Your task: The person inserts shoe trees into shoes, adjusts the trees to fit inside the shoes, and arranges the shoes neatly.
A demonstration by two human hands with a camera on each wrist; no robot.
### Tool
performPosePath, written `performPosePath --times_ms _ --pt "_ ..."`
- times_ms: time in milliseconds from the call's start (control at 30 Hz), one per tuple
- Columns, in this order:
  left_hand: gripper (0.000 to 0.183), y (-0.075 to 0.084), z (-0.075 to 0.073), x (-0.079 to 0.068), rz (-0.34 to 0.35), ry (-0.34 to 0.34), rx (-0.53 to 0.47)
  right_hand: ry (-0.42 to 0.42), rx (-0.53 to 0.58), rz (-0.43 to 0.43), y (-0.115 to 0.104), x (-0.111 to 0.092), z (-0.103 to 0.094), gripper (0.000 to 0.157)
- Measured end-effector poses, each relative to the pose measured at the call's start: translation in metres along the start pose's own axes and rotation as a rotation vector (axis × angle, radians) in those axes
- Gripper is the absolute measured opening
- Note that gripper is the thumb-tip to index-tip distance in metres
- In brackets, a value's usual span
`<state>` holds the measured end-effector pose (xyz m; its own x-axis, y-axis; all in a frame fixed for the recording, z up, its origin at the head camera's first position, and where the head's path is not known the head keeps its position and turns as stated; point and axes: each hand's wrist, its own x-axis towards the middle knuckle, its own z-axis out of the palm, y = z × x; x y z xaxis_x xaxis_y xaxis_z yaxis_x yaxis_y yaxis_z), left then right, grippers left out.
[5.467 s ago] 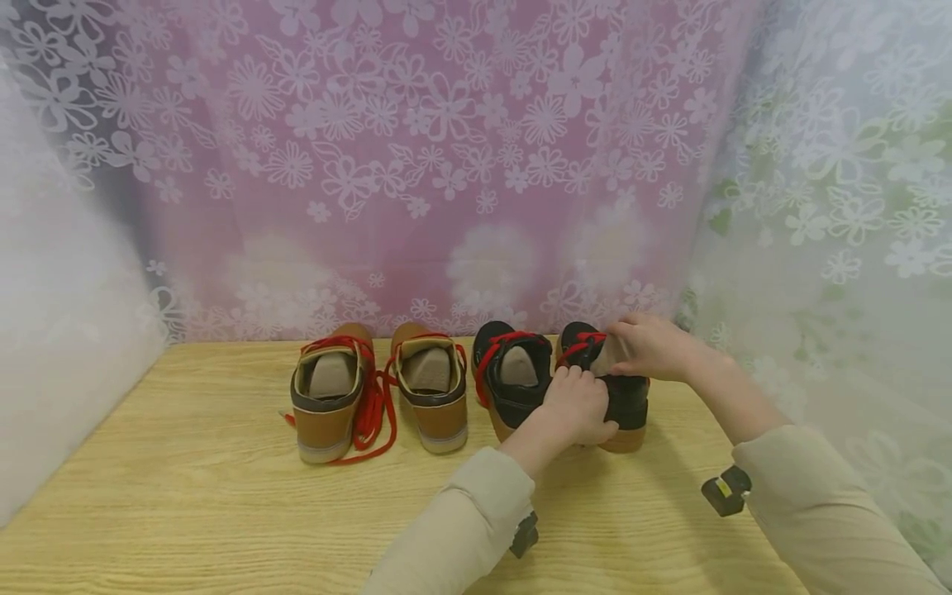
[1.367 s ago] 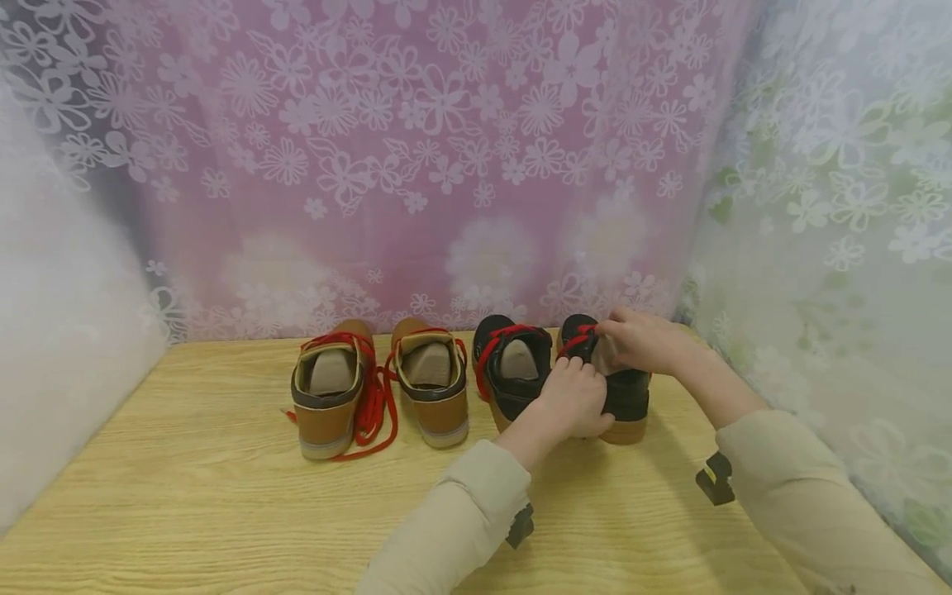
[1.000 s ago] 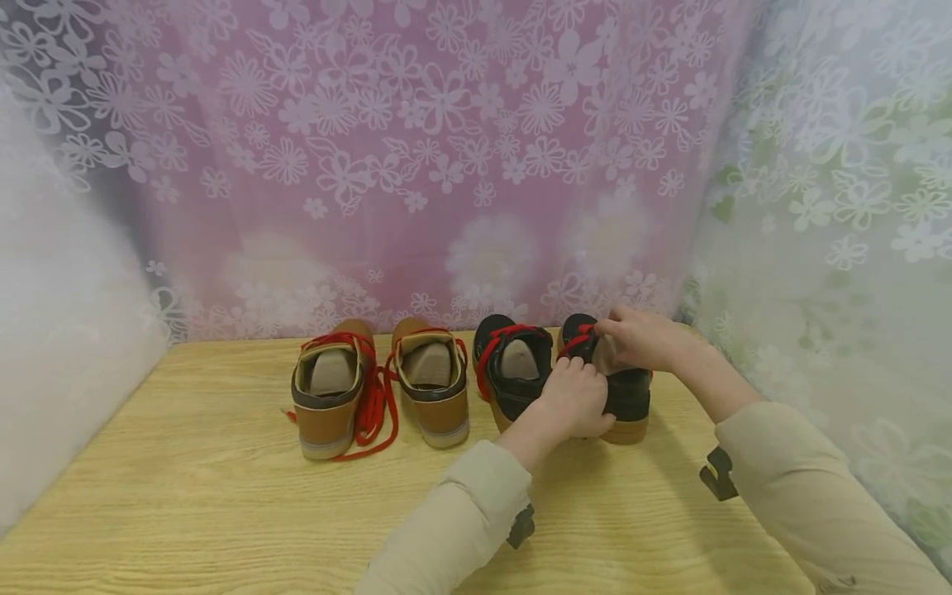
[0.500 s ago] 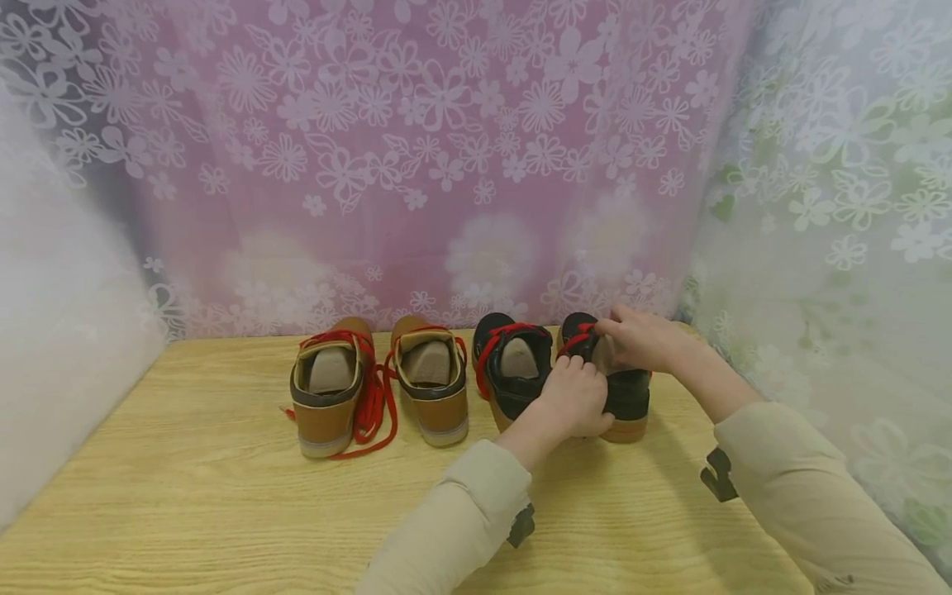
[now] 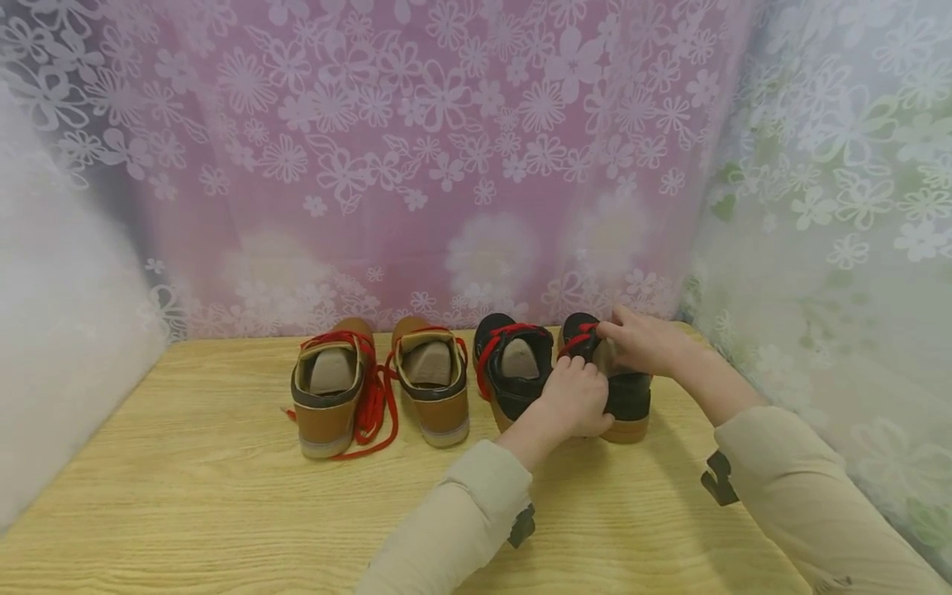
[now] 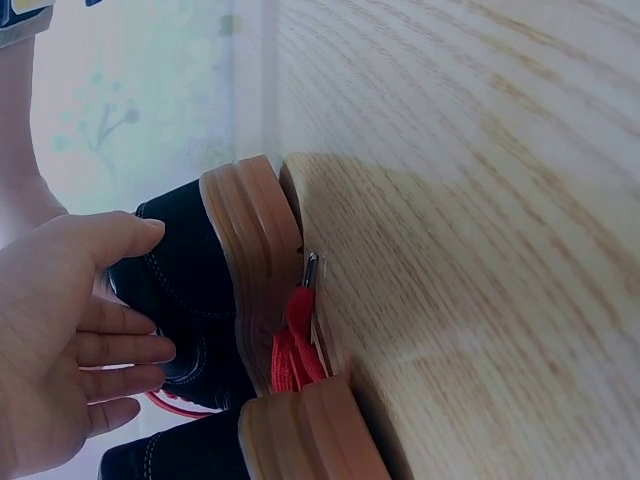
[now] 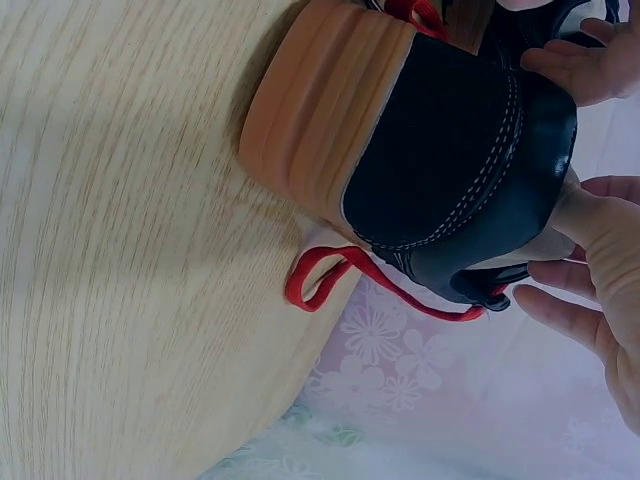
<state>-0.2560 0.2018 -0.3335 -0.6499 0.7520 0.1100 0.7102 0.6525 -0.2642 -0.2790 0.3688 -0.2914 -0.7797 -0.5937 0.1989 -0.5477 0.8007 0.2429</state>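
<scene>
In the head view the rightmost black shoe stands on the table with red laces, toe toward the back. My left hand holds its left side near the heel. In the left wrist view the thumb lies across the heel and the fingers are against the side. My right hand grips a beige shoe insert in the opening; the thumb is on it in the right wrist view. Beside it stands the other black shoe, a beige insert inside.
Further left stand two brown shoes, the nearer one and the far left one, both with beige inserts. Loose red laces lie between them on the wooden table. A pink flowered curtain hangs close behind the toes.
Since the oldest frame my right hand has shifted slightly forward and left at the shoe opening. My left hand stays at the same shoe. Over the last second hardly anything has moved.
</scene>
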Motion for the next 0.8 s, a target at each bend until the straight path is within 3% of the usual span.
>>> performPosePath --times_ms 800 --pt "0.050 0.0005 -0.0003 0.0002 0.002 -0.004 0.008 -0.017 -0.010 0.063 0.0000 -0.0001 0.0051 0.044"
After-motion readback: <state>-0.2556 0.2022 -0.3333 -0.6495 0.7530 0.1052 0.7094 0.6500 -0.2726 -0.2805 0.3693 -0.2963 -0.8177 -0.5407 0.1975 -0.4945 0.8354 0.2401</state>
